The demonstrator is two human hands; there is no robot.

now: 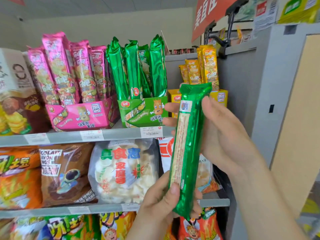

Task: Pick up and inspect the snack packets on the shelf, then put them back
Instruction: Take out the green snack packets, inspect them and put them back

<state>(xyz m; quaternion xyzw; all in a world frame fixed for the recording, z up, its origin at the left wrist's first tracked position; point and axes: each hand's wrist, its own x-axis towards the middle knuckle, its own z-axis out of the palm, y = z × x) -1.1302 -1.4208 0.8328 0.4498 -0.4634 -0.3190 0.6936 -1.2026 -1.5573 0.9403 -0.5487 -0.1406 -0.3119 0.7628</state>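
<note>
A long green snack packet (pixel 189 146) stands upright in front of the shelves, its printed back panel turned toward me. My left hand (pixel 159 203) grips its lower end, thumb across the front. My right hand (pixel 223 135) holds its upper half from behind, fingertips showing past the left edge. On the top shelf a green display box (pixel 143 112) carries several matching green packets (pixel 135 70) standing on end.
A pink box of pink packets (pixel 81 115) stands left of the green box, yellow packets (pixel 204 68) to its right. Lower shelves hold a clear bag of white crackers (pixel 121 170), a brown bag (pixel 67 172) and orange bags. A grey shelf side panel (pixel 242 80) rises at right.
</note>
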